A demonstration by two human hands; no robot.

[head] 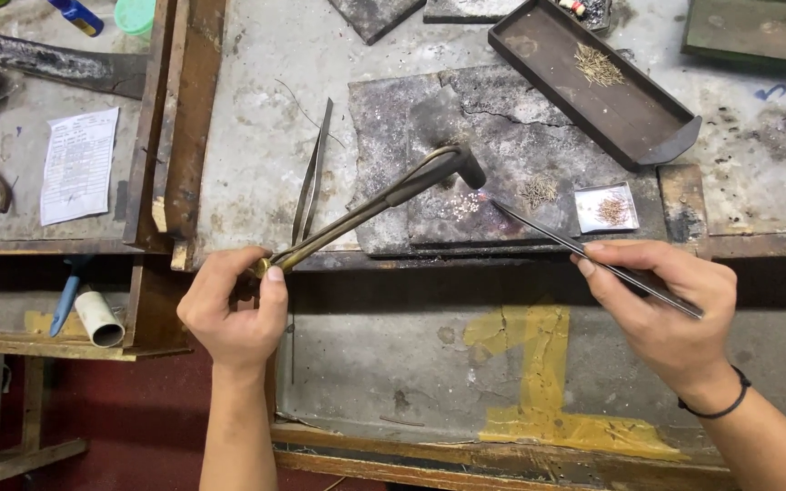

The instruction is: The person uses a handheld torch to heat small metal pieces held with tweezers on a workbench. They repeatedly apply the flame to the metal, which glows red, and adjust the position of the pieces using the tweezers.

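Torch in left fingers, tweezers in right fingers

Torch: tarnished brass-coloured metal tubes, dark matt head. Tweezers: dull grey steel, smooth. Slab: rough, cracked, scorched grey-black. Bench: pitted, stained grey surface in worn wooden framing. Tray: dark matt metal. Small dish: bright shiny metal.

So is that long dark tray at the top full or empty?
Nearly empty: the dark tray holds only a small heap of thin brass bits near one end; the rest is bare.
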